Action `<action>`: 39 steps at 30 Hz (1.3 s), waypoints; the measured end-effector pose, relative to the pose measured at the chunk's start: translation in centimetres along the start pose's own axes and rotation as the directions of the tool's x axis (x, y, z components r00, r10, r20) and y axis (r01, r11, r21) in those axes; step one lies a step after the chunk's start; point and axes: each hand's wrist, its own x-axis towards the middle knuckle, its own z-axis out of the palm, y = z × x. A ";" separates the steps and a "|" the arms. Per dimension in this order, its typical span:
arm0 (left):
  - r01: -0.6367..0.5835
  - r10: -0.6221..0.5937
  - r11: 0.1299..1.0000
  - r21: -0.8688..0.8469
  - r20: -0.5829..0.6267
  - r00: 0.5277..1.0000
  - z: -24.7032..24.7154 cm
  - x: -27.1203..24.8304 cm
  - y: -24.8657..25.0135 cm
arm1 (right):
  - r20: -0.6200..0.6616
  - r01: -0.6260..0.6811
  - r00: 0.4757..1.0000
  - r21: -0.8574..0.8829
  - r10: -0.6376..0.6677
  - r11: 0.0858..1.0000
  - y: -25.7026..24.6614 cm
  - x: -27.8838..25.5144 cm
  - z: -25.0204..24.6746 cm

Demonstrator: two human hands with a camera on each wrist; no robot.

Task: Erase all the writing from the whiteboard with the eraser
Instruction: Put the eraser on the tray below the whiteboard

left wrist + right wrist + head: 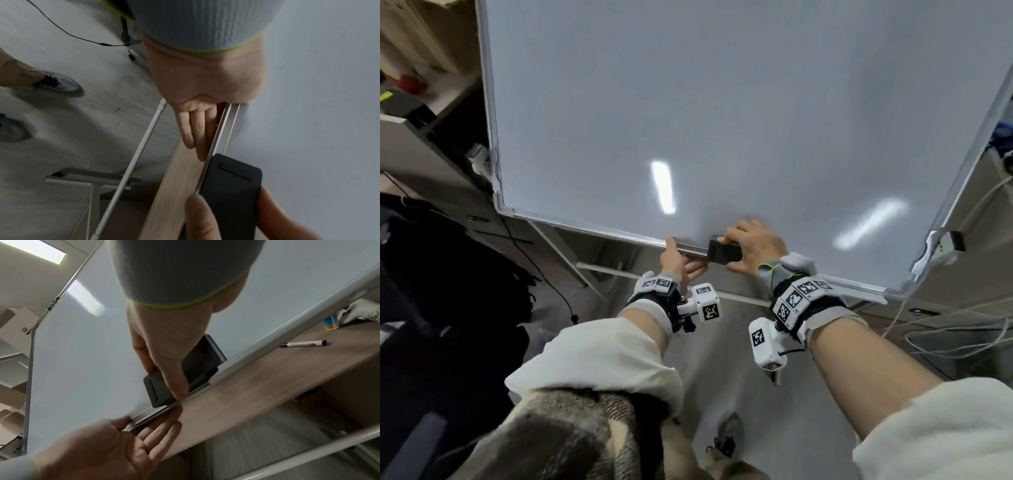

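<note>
The whiteboard (688, 102) (318, 113) (82, 353) fills the head view, and I see no writing on it, only light reflections. My right hand (753, 246) (164, 340) grips the black eraser (722, 253) (230, 183) (158, 391) flat against the board, right at its bottom frame. Just left of the eraser, my left hand (676, 260) (205, 84) (102, 451) holds the bottom frame. Its thumb lies on the front and its straight fingers lie behind the rail.
Behind the board's lower edge is a wooden surface (267, 386) with a marker (303, 344) and a small blue and yellow bottle (331, 324). The stand's white crossbar (619, 270) runs below. Cables (962, 329) trail at the right, dark bags (448, 274) sit left, and my shoe (729, 431) is on the floor.
</note>
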 end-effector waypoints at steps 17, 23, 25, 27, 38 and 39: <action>0.014 -0.010 0.996 0.085 -0.047 0.999 3.7 -1.4 -0.3 | -0.109 -0.172 0.981 -0.121 0.159 0.978 3.8 -3.5 -1.2; 0.062 -0.054 0.996 0.068 -0.115 0.992 3.3 -1.4 -0.3 | -0.180 -0.290 0.936 0.097 0.303 0.952 3.2 -3.5 -2.6; 0.046 -0.038 0.997 0.056 -0.140 0.989 3.5 -1.6 -0.7 | -0.219 -0.343 0.889 0.262 0.402 0.902 3.6 -3.8 -3.0; 0.053 -0.046 0.998 0.042 -0.162 0.986 4.2 -2.0 -1.4 | -0.254 -0.362 0.834 0.420 0.491 0.832 4.1 -4.4 -3.3; 0.085 -0.043 0.990 0.116 -0.321 0.946 5.1 18.3 -12.9 | -0.042 -0.641 0.696 0.413 0.717 0.646 8.5 -10.2 -2.5; 0.091 -0.050 0.988 0.122 -0.305 0.951 5.2 17.4 -13.1 | -0.036 -0.653 0.699 0.376 0.715 0.657 8.6 -10.6 -2.4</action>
